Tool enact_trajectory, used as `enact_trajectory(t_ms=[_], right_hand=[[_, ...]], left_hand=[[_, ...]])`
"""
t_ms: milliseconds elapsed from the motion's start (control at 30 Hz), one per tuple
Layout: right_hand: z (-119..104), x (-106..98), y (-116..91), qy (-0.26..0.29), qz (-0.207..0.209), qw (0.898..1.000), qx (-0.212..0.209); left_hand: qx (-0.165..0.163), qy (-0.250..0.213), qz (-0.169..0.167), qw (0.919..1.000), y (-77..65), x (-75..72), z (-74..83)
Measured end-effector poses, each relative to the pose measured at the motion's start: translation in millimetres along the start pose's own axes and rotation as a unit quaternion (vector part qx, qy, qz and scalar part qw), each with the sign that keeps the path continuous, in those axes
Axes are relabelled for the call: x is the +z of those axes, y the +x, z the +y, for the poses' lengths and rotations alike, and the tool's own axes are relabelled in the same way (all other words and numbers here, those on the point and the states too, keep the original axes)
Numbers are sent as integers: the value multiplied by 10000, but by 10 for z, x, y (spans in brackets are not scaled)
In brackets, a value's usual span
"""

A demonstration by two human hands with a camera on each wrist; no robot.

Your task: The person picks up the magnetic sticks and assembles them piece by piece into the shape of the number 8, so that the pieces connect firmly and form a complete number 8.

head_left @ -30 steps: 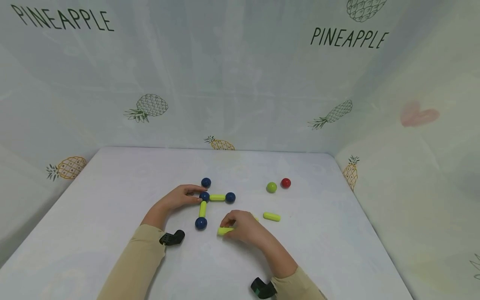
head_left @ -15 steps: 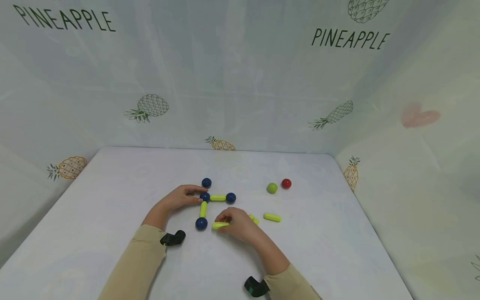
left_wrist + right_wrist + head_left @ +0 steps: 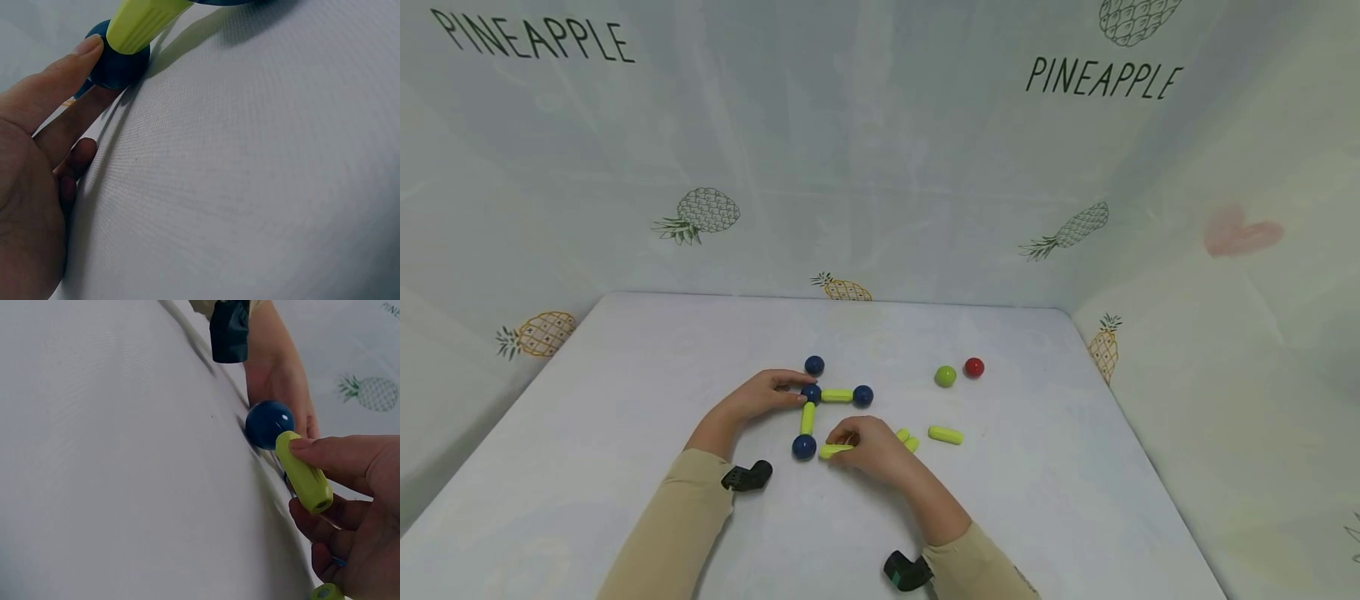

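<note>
My left hand pinches the dark blue corner ball of an L-shaped assembly between thumb and fingers. One yellow-green rod runs right from that ball to a second blue ball. Another rod comes toward me, ending in the near blue ball. In my right hand, thumb and fingers pinch a loose yellow-green rod, its far end right at the near ball; the right wrist view shows a hole in its other end. Part of this rod hides behind the fingers in the head view.
A single blue ball lies just beyond the left fingertips. Farther right are a green ball and a red ball. Loose yellow-green rods lie behind the right hand, with one more rod to their right on the white table.
My right hand has moved left and slightly away from me, bringing its rod close to the near blue ball. The left hand keeps its hold on the corner ball.
</note>
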State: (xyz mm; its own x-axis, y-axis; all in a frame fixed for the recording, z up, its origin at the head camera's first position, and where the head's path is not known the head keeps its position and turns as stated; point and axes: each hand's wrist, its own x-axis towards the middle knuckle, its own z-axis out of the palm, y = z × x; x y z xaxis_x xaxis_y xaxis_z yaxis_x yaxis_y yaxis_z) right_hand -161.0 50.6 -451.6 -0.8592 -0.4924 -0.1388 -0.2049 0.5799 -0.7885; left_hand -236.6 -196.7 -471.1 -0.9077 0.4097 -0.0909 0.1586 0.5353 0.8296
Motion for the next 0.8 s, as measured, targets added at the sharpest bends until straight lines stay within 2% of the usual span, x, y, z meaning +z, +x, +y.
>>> enact_trajectory(t_ms=[467, 800], right_hand=[[6, 45, 51, 124, 89, 9999, 64], [6, 40, 61, 79, 49, 9999, 94]], left_hand=[[19, 73, 58, 10000, -21, 1, 69], [-2, 108, 12, 9999, 8, 2, -2]])
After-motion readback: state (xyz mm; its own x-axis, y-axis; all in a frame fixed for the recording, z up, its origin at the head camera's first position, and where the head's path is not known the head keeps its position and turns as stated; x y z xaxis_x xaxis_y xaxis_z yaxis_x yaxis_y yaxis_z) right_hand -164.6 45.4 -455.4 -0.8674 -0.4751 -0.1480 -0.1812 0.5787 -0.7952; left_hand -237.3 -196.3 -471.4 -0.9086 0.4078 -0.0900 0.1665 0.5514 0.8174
